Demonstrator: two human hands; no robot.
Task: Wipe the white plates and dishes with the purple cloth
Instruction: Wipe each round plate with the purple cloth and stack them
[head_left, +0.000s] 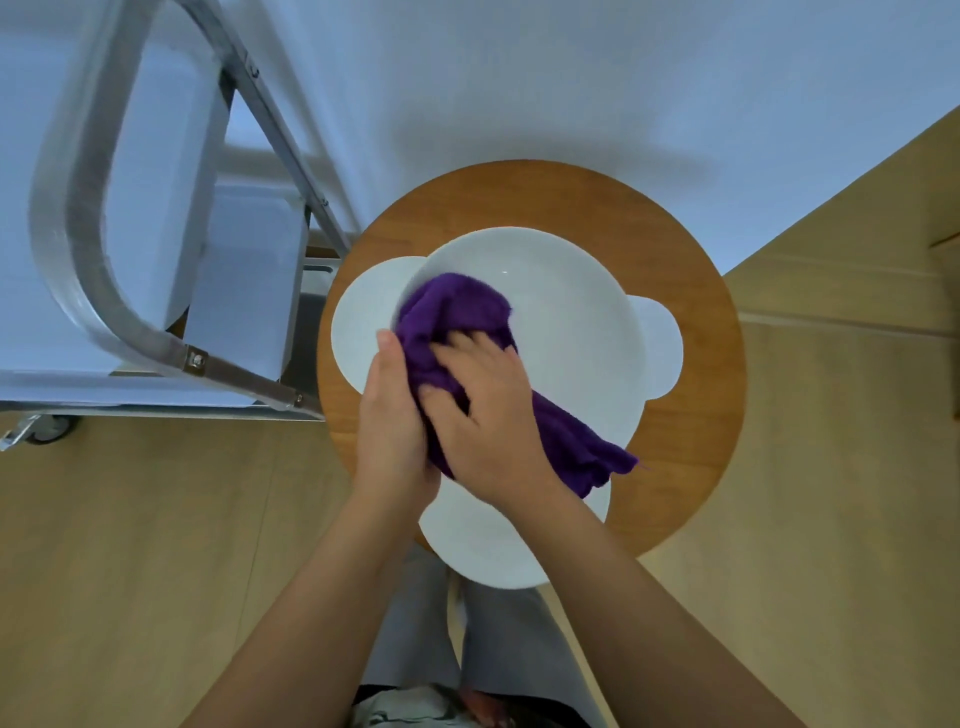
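Over a round wooden table (691, 291), a large white plate (566, 332) gripped at its near-left rim by the left hand (389, 426); right hand (488, 415) spread flat, pressing a purple cloth (457, 312) onto its face. Three more white plates (358, 322) beneath, on the table.

Round wooden table (691, 291) carries three white plates (358, 322).
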